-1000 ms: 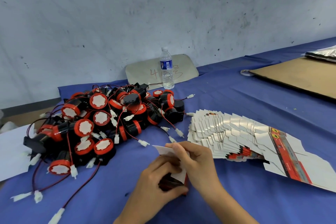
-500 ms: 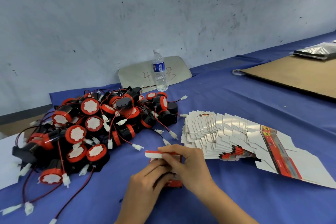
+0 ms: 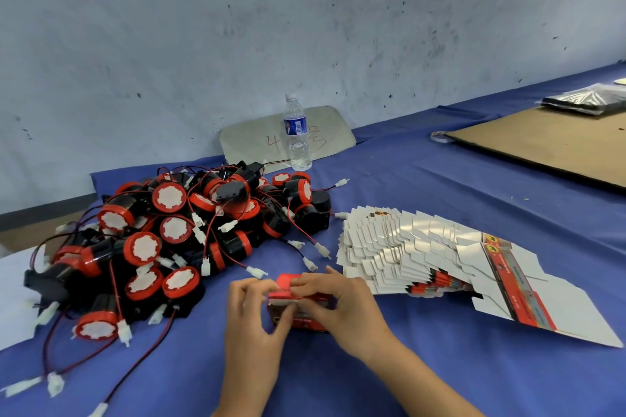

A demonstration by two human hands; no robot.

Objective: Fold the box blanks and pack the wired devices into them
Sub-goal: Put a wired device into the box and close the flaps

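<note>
Now the flap that stood up white a moment ago is folded down, and we hold a closed red box (image 3: 299, 306) on the blue table (image 3: 406, 200). Our left hand (image 3: 252, 318) pinches its near end, our right hand (image 3: 342, 303) presses curled fingers over the top. One carton looks done; the device heap (image 3: 176, 234) and the box blanks (image 3: 399, 250) wait.

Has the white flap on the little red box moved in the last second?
Yes. The flap stood up a second ago; now it lies folded down on the red box, which sits on the blue cloth.
</note>
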